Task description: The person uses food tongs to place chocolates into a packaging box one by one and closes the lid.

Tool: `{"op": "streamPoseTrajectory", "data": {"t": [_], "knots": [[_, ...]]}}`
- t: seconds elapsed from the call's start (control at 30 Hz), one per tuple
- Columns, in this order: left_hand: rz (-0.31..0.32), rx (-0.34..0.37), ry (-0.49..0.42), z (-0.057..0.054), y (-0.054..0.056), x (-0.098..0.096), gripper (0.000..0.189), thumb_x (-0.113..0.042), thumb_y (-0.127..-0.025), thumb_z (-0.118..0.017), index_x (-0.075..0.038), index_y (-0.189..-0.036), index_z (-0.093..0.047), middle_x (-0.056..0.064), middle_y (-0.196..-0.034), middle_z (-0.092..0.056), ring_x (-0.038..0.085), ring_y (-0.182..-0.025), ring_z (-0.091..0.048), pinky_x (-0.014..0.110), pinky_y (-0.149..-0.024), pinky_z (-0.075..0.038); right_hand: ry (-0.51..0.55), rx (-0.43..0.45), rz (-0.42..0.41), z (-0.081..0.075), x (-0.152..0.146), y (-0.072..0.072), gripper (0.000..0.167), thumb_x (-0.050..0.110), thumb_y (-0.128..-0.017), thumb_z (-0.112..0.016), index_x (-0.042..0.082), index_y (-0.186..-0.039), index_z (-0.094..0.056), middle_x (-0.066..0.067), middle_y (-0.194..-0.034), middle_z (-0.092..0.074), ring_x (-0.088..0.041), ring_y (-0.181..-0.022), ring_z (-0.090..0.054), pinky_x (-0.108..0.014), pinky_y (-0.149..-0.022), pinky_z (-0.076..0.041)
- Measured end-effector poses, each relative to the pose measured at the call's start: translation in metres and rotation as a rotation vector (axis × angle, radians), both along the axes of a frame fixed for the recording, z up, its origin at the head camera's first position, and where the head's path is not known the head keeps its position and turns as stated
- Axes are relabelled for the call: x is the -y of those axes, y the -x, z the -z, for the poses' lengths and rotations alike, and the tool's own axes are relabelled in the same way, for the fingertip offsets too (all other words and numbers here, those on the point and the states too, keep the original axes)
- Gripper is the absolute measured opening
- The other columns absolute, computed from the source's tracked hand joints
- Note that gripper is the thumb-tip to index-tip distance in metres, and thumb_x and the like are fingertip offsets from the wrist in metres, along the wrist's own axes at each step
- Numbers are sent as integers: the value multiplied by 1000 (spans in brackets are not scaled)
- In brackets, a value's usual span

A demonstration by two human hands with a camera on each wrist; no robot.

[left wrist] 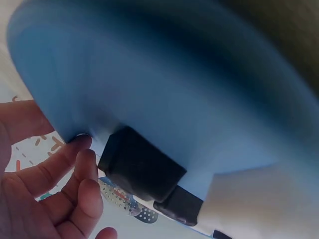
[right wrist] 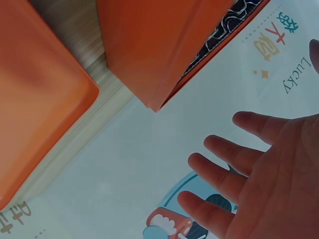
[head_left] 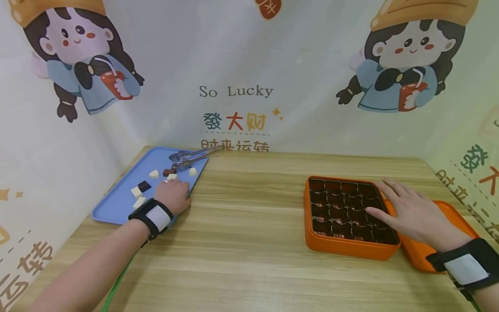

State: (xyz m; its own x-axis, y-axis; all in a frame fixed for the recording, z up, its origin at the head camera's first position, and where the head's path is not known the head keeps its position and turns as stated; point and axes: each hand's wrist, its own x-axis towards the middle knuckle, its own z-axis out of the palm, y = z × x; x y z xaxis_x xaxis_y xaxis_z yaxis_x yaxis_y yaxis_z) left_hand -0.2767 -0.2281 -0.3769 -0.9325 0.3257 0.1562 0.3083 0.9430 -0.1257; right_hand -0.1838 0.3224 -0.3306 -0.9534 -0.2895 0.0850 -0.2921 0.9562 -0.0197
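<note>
blue, rimmed tray (head_left: 117, 203) at left likely corrals the dark and white blocks (head_left: 144, 186) on it; the left hand (head_left: 173, 196) bends over them, its grip impossible to tell. the right hand (head_left: 415, 212), fingers spread, holds nothing at the orange box's (head_left: 351, 249) right edge; compartments (head_left: 341, 201) probably separate pieces.

Tabletop (head_left: 249, 208) lies open between tray (head_left: 117, 206) and box (head_left: 347, 250), tongs (head_left: 187, 164) jutting at back.

On the desk (head_left: 249, 212) before me, the tray (head_left: 113, 210) lies left, tongs (head_left: 195, 161) across its far end, small pieces (head_left: 144, 186) nearer; right stands the box (head_left: 351, 249), the lid (head_left: 419, 255) beyond its right side.
</note>
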Motion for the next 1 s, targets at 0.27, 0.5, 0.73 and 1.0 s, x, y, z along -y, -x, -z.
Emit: {"op": "streamPoseTrajectory", "data": {"t": [0.27, 0.5, 0.73, 1.0], "knots": [[0, 8, -27, 4, -1, 3, 17, -10, -90, -72, -1, -81, -61, 18, -74, -66, 38, -71, -65, 56, -69, -54, -9, 21, 36, 0, 1, -1, 84, 59, -102, -58, -9, -150, -46, -37, -138, -52, -56, -122, -51, -68, -90, -50], [2, 1, -9, 6, -1, 2, 13, -8, -89, -70, 2, -86, -63, 19, -75, -68, 39, -71, -65, 56, -68, -55, 15, 93, 104, 0, -3, -6, 74, 51, -104, -59, -15, -138, -52, -17, -84, -67, -33, -72, -65, -41, -52, -50], [4, 8, -33, 7, 0, 1, 9, -5, -89, -67, 2, -85, -62, 19, -74, -67, 39, -71, -67, 56, -65, -54, 128, 219, 108, 13, -11, -12, 69, 31, -105, -59, -23, -142, -39, 2, -56, -46, -13, -46, -40, -28, -47, -28], [-13, 61, -74, 2, -2, -1, 12, -4, -91, -65, 1, -85, -57, 19, -72, -65, 40, -70, -68, 56, -60, -54, 276, 344, 122, 21, -13, -9, 58, 8, -108, -45, -25, -149, -21, -3, -64, -54, -17, -55, -56, -35, -54, -44]]}}
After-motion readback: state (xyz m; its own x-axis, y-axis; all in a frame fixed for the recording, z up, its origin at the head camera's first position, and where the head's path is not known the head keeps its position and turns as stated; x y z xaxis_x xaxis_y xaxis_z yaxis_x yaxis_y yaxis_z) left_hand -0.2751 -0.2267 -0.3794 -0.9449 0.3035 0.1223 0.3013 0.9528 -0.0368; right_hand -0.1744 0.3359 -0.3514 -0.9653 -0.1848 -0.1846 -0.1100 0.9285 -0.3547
